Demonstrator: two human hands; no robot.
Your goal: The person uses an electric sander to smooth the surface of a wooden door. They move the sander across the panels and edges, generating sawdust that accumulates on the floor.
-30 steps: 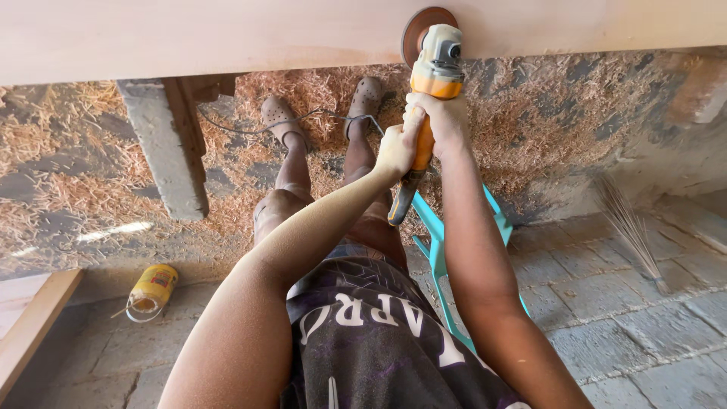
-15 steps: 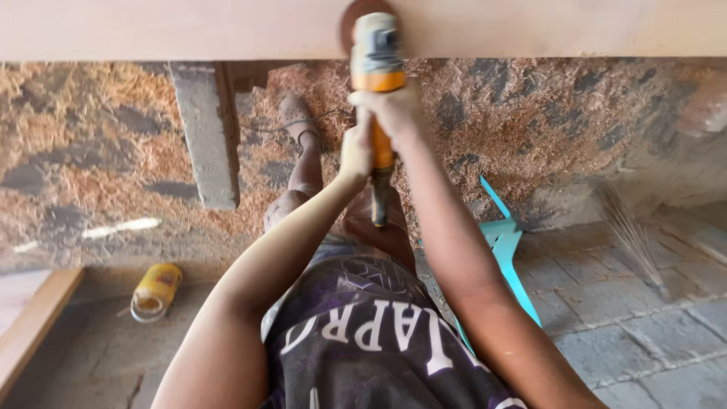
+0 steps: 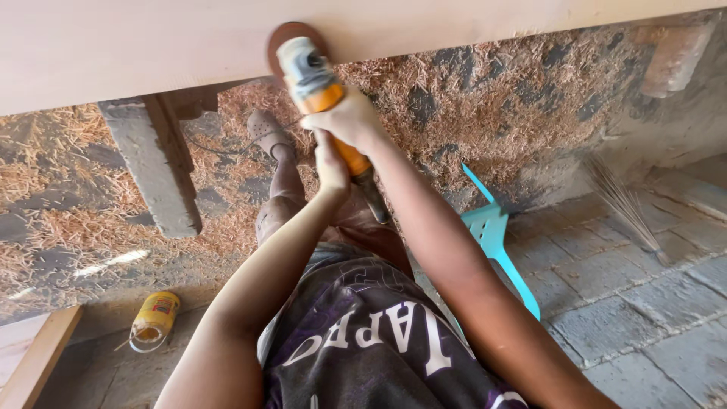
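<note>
Since 0.5 s ago, both arms have swung the orange sander (image 3: 318,91) slightly left along the pale wooden board (image 3: 151,45), its brown disc (image 3: 291,38) pressed against the board's near face. Right hand (image 3: 350,121) wraps its fingers tightly around the tool's body; left hand (image 3: 329,163) grips the rear handle just behind it. Sawdust (image 3: 469,98) covers the ground beneath, a yellow bottle (image 3: 154,318) lies near left, and a turquoise chair (image 3: 496,235) stands right.

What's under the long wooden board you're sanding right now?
Under the wooden board stands a grey support post on ground strewn with wood shavings. The person's legs and a shoe reach beneath it. The sander and both hands cover part of the edge; farther underneath is hidden.
</note>
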